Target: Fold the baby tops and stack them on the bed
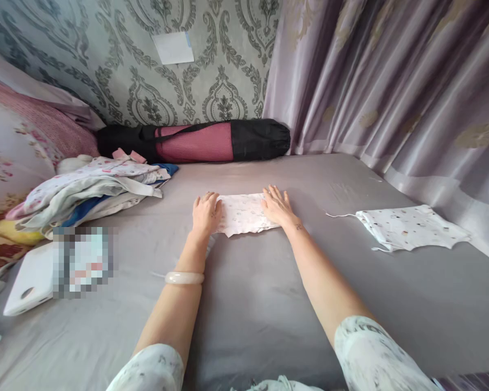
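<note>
A small folded white garment with a faint print [244, 213] lies flat on the grey bed sheet [244, 304]. My left hand [206, 214] rests on its left edge, fingers stretched forward, thumb along the cloth. On its right edge lies my right hand [277, 206], palm down with the fingers spread. Neither hand grips the fabric; what is under the palms is hidden. A second folded white garment with small dark and brown prints [415, 228] lies apart to the right, its thin ties trailing on the sheet.
At the left is a heap of loose clothes [93, 187], with a white device [35, 279] and a blurred-out item [87, 260] nearer me. A black and pink roll bag [195, 142] lies along the wall. Purple curtains [375, 81] hang at the right.
</note>
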{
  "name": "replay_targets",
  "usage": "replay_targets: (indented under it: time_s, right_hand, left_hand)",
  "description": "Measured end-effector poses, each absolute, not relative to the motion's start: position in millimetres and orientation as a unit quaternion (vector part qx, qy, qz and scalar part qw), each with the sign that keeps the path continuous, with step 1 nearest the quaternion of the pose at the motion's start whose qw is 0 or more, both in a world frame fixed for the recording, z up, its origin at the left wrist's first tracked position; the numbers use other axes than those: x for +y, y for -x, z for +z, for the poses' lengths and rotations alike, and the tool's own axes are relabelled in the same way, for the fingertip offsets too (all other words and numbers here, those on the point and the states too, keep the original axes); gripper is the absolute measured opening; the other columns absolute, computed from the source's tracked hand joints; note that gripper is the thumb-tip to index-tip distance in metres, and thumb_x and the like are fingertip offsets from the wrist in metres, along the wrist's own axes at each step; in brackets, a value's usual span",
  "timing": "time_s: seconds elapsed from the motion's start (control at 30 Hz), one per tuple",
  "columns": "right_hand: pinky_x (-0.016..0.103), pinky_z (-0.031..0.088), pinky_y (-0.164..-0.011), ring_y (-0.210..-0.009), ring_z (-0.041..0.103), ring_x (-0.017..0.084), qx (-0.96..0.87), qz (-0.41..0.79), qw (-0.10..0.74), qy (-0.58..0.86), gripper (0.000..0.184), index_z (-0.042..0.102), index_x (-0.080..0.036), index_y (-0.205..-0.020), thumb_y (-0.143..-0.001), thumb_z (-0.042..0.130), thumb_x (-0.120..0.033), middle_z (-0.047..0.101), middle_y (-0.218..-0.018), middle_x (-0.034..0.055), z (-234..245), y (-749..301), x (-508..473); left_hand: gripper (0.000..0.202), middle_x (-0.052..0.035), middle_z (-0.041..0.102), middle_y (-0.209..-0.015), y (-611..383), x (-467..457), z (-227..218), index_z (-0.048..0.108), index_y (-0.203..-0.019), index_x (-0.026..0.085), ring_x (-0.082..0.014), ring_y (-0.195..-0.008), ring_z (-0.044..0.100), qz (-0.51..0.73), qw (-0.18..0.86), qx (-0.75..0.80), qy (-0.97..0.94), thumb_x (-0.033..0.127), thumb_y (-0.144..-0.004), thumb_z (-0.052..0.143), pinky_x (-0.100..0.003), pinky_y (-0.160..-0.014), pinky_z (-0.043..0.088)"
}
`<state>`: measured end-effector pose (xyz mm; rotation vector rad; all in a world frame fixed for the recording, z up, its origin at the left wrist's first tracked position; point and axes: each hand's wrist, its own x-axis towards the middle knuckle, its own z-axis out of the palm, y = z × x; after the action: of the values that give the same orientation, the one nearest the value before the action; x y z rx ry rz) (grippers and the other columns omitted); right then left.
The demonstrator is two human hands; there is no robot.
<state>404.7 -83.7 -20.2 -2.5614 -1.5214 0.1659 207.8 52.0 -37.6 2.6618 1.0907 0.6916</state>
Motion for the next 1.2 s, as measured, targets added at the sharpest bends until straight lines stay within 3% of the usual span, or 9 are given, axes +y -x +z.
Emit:
replay_targets:
  time_s: [0.27, 0.57, 0.77, 0.83, 0.93, 1.07, 1.2]
  right_hand:
    - [0.049, 0.01, -0.121, -0.151, 0.01, 0.023, -0.498, 0.098, 0.064, 0.859, 0.064, 0.024, -0.011, -0.156, -0.101, 0.015, -0.045, 0.015, -0.164, 0.0094, -34, -409, -82]
    - [0.048, 0.009, -0.121, -0.151, 0.008, 0.022, -0.492, 0.107, 0.078, 0.861, 0.062, 0.024, -0.016, -0.156, -0.102, 0.015, -0.045, 0.015, -0.164, 0.0077, -39, -412, -80]
    - [0.045, 0.01, -0.121, -0.151, 0.013, 0.021, -0.486, 0.112, 0.144, 0.855, 0.057, 0.032, -0.016, -0.153, -0.102, 0.02, -0.039, 0.02, -0.163, 0.0077, -39, -415, -81]
    - [0.036, 0.017, -0.12, -0.148, 0.022, 0.018, -0.461, 0.119, 0.189, 0.859, 0.055, 0.033, -0.016, -0.153, -0.102, 0.024, -0.034, 0.026, -0.161, 0.0081, -36, -420, -84]
    - [0.022, 0.036, -0.107, -0.135, 0.046, 0.014, -0.401, 0.12, 0.233, 0.878, 0.051, 0.042, -0.015, -0.148, -0.1, 0.028, -0.028, 0.047, -0.15, 0.0095, -30, -431, -91]
    - [0.027, 0.046, -0.09, -0.111, 0.063, 0.022, -0.361, 0.117, 0.213, 0.9, 0.041, 0.071, -0.017, -0.116, -0.097, 0.036, -0.027, 0.07, -0.119, 0.0109, -23, -443, -105]
    - [0.033, 0.046, -0.09, -0.111, 0.063, 0.027, -0.339, 0.123, 0.185, 0.914, 0.032, 0.076, -0.019, -0.099, -0.093, 0.048, -0.035, 0.072, -0.111, 0.0128, -19, -441, -113]
  left_hand:
    - [0.051, -0.0111, 0.037, -0.157, -208, 53, -47, 0.046, -0.143, 0.021, -0.0279, -0.147, 0.027, 0.088, 0.073, 0.412, -0.904, 0.041, -0.1, 0.027, -0.055, -0.117, 0.022]
    - [0.052, -0.0105, 0.035, -0.158, -208, 57, -48, 0.043, -0.144, 0.021, -0.0268, -0.147, 0.026, 0.084, 0.087, 0.408, -0.905, 0.043, -0.1, 0.026, -0.053, -0.117, 0.023]
    - [0.05, -0.0101, 0.036, -0.157, -207, 59, -51, 0.046, -0.142, 0.023, -0.0266, -0.147, 0.027, 0.099, 0.107, 0.406, -0.902, 0.042, -0.1, 0.027, -0.052, -0.118, 0.021]
    - [0.049, -0.0098, 0.036, -0.157, -208, 62, -50, 0.046, -0.142, 0.022, -0.0263, -0.148, 0.026, 0.099, 0.126, 0.407, -0.899, 0.04, -0.1, 0.028, -0.053, -0.118, 0.02]
    - [0.049, -0.0106, 0.036, -0.157, -207, 69, -47, 0.044, -0.144, 0.019, -0.0237, -0.146, 0.029, 0.097, 0.168, 0.415, -0.889, 0.032, -0.098, 0.03, -0.048, -0.118, 0.022]
    - [0.05, -0.0155, 0.051, -0.145, -196, 80, -38, 0.051, -0.139, 0.014, -0.0242, -0.132, 0.049, 0.118, 0.177, 0.481, -0.85, 0.031, -0.093, 0.039, -0.035, -0.108, 0.037]
    - [0.043, -0.0169, 0.064, -0.126, -183, 84, -31, 0.07, -0.113, 0.018, -0.035, -0.123, 0.053, 0.105, 0.138, 0.582, -0.795, 0.046, -0.089, 0.047, -0.042, -0.099, 0.043]
